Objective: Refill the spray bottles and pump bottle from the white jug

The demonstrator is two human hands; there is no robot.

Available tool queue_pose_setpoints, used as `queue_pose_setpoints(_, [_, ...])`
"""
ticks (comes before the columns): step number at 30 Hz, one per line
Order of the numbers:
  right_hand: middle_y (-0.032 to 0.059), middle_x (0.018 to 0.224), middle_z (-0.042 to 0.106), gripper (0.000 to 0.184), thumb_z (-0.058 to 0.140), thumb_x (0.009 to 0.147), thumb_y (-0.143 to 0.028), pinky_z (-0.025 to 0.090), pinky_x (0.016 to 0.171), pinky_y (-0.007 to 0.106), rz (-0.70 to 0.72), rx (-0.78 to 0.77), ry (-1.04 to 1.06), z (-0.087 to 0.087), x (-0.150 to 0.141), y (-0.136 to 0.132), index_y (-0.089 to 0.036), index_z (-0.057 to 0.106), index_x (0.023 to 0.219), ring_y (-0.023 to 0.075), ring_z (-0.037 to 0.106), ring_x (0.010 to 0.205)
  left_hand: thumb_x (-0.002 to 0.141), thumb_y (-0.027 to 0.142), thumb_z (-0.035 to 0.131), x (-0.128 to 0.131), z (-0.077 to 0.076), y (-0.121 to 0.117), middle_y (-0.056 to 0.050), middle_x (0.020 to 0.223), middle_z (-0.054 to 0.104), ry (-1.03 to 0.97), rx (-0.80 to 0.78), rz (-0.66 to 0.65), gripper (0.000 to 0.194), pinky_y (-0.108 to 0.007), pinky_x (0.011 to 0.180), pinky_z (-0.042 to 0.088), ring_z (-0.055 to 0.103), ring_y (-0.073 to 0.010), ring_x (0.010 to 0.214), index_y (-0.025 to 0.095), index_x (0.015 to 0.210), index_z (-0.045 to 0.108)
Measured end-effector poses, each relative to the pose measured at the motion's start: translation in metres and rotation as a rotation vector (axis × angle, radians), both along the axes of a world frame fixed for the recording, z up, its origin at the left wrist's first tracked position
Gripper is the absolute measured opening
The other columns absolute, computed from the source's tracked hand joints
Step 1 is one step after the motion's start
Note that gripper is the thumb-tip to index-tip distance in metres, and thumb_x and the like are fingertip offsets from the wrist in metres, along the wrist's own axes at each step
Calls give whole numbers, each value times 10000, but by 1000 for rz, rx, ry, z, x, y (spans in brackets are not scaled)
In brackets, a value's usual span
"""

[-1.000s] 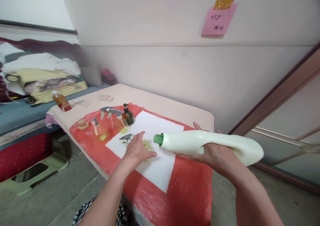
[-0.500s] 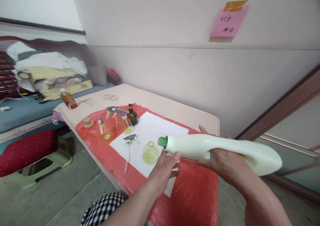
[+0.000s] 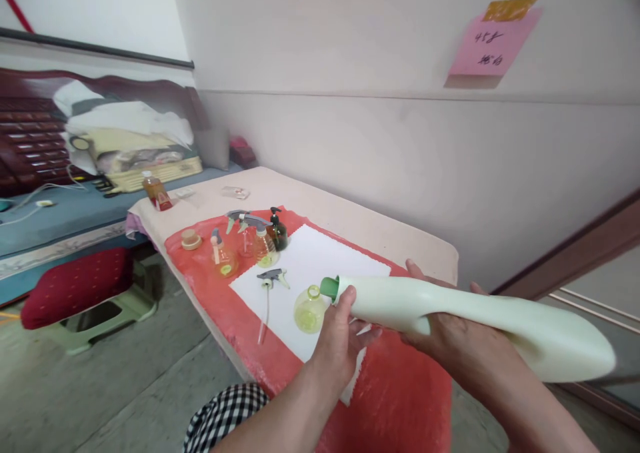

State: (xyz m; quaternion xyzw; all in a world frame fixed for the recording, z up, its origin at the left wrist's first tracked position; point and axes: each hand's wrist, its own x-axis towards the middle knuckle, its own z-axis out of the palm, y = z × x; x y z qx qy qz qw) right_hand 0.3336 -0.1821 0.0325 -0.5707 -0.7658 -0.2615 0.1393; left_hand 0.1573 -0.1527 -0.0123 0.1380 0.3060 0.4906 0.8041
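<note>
My right hand (image 3: 450, 336) grips the handle of a large pale green bottle (image 3: 500, 323), held almost level with its green neck (image 3: 329, 287) pointing left. My left hand (image 3: 343, 343) cups the bottle just behind the neck, thumb on top. Right under the neck a small round yellow-green flask (image 3: 309, 309) stands open on a white cloth (image 3: 305, 269). Its grey trigger spray head (image 3: 269, 279), with a long tube, lies on the cloth beside it.
A red sheet (image 3: 400, 399) covers the near part of the beige table (image 3: 350, 223). Several small spray and pump bottles (image 3: 253, 239) and a round lid (image 3: 191, 239) stand at its left. An amber bottle (image 3: 155, 191) is at the far corner. A red stool (image 3: 75, 286) stands left.
My left hand left the small flask on the cloth and came up to hold the big bottle by its neck. The view has swung to the left.
</note>
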Motion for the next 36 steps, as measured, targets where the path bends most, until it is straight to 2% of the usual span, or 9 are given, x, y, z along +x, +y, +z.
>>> queue_pose_setpoints(4, [107,1329,602,682,492,889,-311,362,1053,641,10,-7,-40,2,-4,-1,-266,226,1515,337,592,1142,826,496,635,-1,-1,1,-113,1206,638,8,-6,41,507,-382,809,541,639,-258,994,178,1216,571])
queue_pose_setpoints(9, [99,1319,600,666,513,870,-246,405,1033,586,18,-4,-50,6,-9,-1,-300,282,1493,309,605,1104,830,497,617,0,-3,-1,-123,1222,648,4,-24,57,519,-395,853,526,630,-284,1059,170,1231,578])
queue_pose_setpoints(14, [78,1343,582,661,464,866,-190,405,1002,647,21,-7,-85,8,-11,0,-350,292,1484,319,613,1086,839,506,592,1,-5,-2,-143,1213,651,-52,-20,52,543,-403,884,511,621,-295,1079,145,1244,573])
queue_pose_setpoints(20, [129,1342,575,730,496,868,-203,376,1037,642,42,8,-133,7,-11,-1,-265,188,1527,324,588,1113,840,513,581,1,-7,0,-143,1221,649,-51,-36,55,552,-424,902,503,610,-312,1104,151,1256,570])
queue_pose_setpoints(24, [149,1347,562,708,500,868,-214,355,1048,651,32,-7,-126,5,-12,-1,-214,220,1518,322,581,1117,836,521,578,1,-5,0,-142,1230,646,-44,-54,51,552,-430,917,494,601,-319,1130,157,1251,581])
queue_pose_setpoints(29, [122,1297,589,599,457,885,-224,322,1061,678,18,-53,-99,7,-14,0,-275,339,1470,341,558,1159,845,522,552,0,-2,1,-147,1215,654,-50,-46,44,549,-436,925,485,596,-323,1135,149,1246,588])
queue_pose_setpoints(36, [136,1299,587,620,417,914,-245,346,1055,670,12,-28,-82,15,-22,-4,-278,249,1509,352,559,1165,841,524,549,0,-3,2,-143,1219,649,-61,-60,38,548,-452,934,476,589,-328,1137,156,1246,582])
